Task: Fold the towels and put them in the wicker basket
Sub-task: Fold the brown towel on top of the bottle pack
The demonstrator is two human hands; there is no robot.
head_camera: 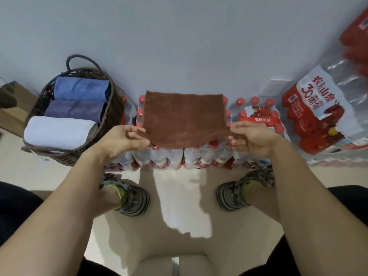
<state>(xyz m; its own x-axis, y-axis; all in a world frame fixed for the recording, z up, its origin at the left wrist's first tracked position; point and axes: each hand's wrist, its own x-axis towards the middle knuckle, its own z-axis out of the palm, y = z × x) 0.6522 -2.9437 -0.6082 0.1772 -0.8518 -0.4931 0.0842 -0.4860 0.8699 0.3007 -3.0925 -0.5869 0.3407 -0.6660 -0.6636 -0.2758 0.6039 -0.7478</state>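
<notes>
Pale floor (173,212) and wall sat behind packs of bottles (256,116). Both hands pinched the brown towel (184,118) flat at its near corners, left hand (123,139) at 9 o'clock, right hand (253,139) at 3, likely ready to fold. At 10 o'clock, the basket (111,114) held three rolled towels (59,130).

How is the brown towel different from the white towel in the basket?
The brown towel is spread flat in the air, pinched by the left hand and right hand; the white towel is folded up. The brown one is outside the wicker basket; the white one lies inside. Both are towels.
</notes>
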